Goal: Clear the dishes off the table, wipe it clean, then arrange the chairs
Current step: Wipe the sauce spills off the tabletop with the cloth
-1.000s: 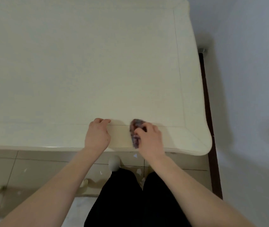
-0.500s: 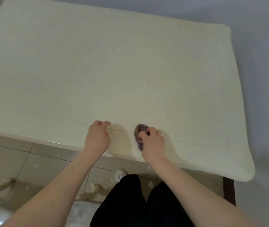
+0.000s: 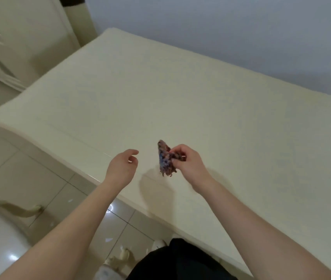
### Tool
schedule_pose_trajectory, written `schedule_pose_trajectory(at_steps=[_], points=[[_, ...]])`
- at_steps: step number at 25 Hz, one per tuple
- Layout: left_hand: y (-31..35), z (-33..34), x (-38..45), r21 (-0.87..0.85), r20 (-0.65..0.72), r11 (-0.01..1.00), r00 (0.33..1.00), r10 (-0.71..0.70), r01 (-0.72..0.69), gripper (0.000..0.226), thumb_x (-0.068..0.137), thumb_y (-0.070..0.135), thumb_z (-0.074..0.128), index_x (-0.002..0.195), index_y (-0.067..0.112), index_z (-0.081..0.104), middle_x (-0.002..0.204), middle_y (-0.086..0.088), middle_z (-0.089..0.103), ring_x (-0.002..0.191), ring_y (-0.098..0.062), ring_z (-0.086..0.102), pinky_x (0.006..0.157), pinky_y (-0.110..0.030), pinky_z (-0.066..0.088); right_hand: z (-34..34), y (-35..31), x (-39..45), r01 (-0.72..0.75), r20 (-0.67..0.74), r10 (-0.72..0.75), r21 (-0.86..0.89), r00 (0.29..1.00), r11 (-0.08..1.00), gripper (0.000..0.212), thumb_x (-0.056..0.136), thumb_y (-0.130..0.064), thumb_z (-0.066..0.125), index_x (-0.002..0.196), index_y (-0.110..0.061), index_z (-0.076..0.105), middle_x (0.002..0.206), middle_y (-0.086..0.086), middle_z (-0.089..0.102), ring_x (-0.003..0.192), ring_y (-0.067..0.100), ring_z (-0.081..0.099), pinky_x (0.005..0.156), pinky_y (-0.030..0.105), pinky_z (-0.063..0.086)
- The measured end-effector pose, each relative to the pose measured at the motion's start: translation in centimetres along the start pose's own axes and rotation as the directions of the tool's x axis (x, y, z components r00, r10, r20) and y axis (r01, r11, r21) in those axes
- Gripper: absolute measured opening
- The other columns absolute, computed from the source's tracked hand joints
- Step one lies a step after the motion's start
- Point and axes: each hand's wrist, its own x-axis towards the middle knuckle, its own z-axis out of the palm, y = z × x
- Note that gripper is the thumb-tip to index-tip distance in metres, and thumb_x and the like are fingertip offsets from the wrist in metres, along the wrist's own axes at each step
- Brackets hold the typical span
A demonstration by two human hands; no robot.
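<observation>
Cream table [image 3: 180,102] filling the head view, no dishes in sight. Mottled purple cloth [image 3: 165,158] pinched in the right hand [image 3: 189,162], lifted off the tabletop near its front edge. Left hand [image 3: 121,168] loose, fingers lightly curled, holding nothing. Risk from here: loose pinch, cloth slipping to the tiled floor [image 3: 29,178]. Chair [image 3: 19,47] at the far left corner, not yet arranged.

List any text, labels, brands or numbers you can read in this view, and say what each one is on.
None: no readable text in the head view.
The cloth pinched in the right hand has a mottled pattern, no lettering.
The table, the chair beyond it, the wall and the floor tiles are all plain.
The left hand holds nothing.
</observation>
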Motion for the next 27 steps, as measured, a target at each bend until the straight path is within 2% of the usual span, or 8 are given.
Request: schedule_pose_trajectory(at_steps=[2, 4, 8, 14, 18, 22, 25, 27], points=[[0.3, -1.9, 0.2, -0.068, -0.047, 0.997, 0.998, -0.045, 0.042, 0.028, 0.093, 0.015, 0.049, 0.118, 0.022, 0.061, 0.107, -0.003, 0.063, 0.094, -0.019, 0.057, 0.078, -0.027, 0.042, 0.1, -1.5, 1.6, 0.028, 0.035, -0.029, 0.027, 0.999, 0.999, 0.027, 0.079, 0.014, 0.051, 0.087, -0.01, 0.062, 0.075, 0.001, 0.061, 0.061, 0.015, 0.056, 0.06, 0.03, 0.046], [0.4, -3.5, 0.7, -0.137, -0.075, 0.988, 0.994, -0.083, 0.072, 0.026, 0.093, 0.017, 0.051, 0.116, 0.022, 0.062, 0.103, -0.003, 0.062, 0.091, -0.02, 0.057, 0.076, -0.027, 0.043, 0.8, -3.0, 3.3, 0.039, 0.064, -0.042, 0.051, 0.997, 0.998, 0.026, 0.079, 0.013, 0.051, 0.087, -0.01, 0.062, 0.074, -0.001, 0.062, 0.059, 0.015, 0.055, 0.061, 0.034, 0.045], [-0.6, -6.9, 3.0, -0.241, -0.087, 0.966, 0.989, -0.116, 0.092, 0.019, 0.091, 0.022, 0.056, 0.107, 0.028, 0.063, 0.096, -0.002, 0.063, 0.096, -0.025, 0.062, 0.09, -0.045, 0.051, 3.7, -5.7, 6.4, 0.073, 0.113, -0.08, 0.068, 0.99, 0.995, 0.025, 0.08, 0.01, 0.054, 0.084, -0.013, 0.064, 0.079, 0.005, 0.062, 0.055, 0.012, 0.055, 0.059, 0.028, 0.044], [-3.7, -14.6, 11.3, -0.376, -0.095, 0.926, 0.993, -0.075, 0.034, 0.018, 0.095, 0.022, 0.052, 0.11, 0.021, 0.063, 0.097, -0.005, 0.066, 0.085, -0.018, 0.066, 0.093, -0.044, 0.05, 13.3, -9.2, 12.4, 0.092, 0.097, -0.098, 0.058, 0.99, 0.994, 0.026, 0.08, 0.01, 0.057, 0.083, -0.014, 0.065, 0.075, 0.0, 0.061, 0.058, 0.008, 0.054, 0.055, 0.018, 0.045], [-8.2, -23.4, 19.3, -0.389, -0.025, 0.921, 1.0, 0.009, -0.018, 0.019, 0.097, 0.023, 0.05, 0.11, 0.018, 0.063, 0.099, -0.007, 0.066, 0.08, -0.017, 0.064, 0.09, -0.041, 0.049, 23.3, -12.7, 17.6, 0.09, 0.005, -0.091, 0.05, 0.996, 0.995, 0.026, 0.08, 0.009, 0.057, 0.083, -0.016, 0.065, 0.078, 0.003, 0.062, 0.059, 0.011, 0.054, 0.055, 0.02, 0.044], [-12.3, -31.8, 25.7, -0.389, 0.093, 0.921, 0.993, 0.07, -0.028, 0.028, 0.097, 0.033, 0.047, 0.115, 0.017, 0.062, 0.104, -0.005, 0.066, 0.084, -0.016, 0.063, 0.088, -0.036, 0.048, 32.7, -16.2, 20.9, 0.035, -0.064, -0.032, 0.046, 0.997, 0.998, 0.026, 0.08, 0.007, 0.058, 0.082, -0.017, 0.066, 0.079, 0.002, 0.062, 0.06, 0.013, 0.054, 0.057, 0.022, 0.044], [-13.7, -35.8, 28.9, -0.43, 0.177, 0.903, 0.979, 0.102, -0.017, 0.033, 0.097, 0.039, 0.044, 0.119, 0.019, 0.06, 0.106, -0.001, 0.066, 0.094, -0.017, 0.062, 0.088, -0.034, 0.048, 36.7, -18.6, 23.0, 0.043, -0.078, -0.041, 0.021, 0.996, 0.999, 0.021, 0.082, 0.005, 0.06, 0.086, -0.015, 0.066, 0.079, 0.002, 0.062, 0.064, 0.015, 0.055, 0.061, 0.026, 0.046], [-14.6, -38.1, 30.8, -0.434, 0.2, 0.901, 0.975, 0.097, -0.001, 0.036, 0.097, 0.042, 0.044, 0.121, 0.02, 0.058, 0.107, 0.0, 0.066, 0.097, -0.018, 0.062, 0.09, -0.035, 0.047, 38.9, -20.1, 25.2, 0.057, -0.094, -0.055, 0.024, 0.994, 0.998, 0.016, 0.084, 0.001, 0.061, 0.088, -0.014, 0.066, 0.08, 0.003, 0.062, 0.07, 0.017, 0.057, 0.069, 0.034, 0.051]])
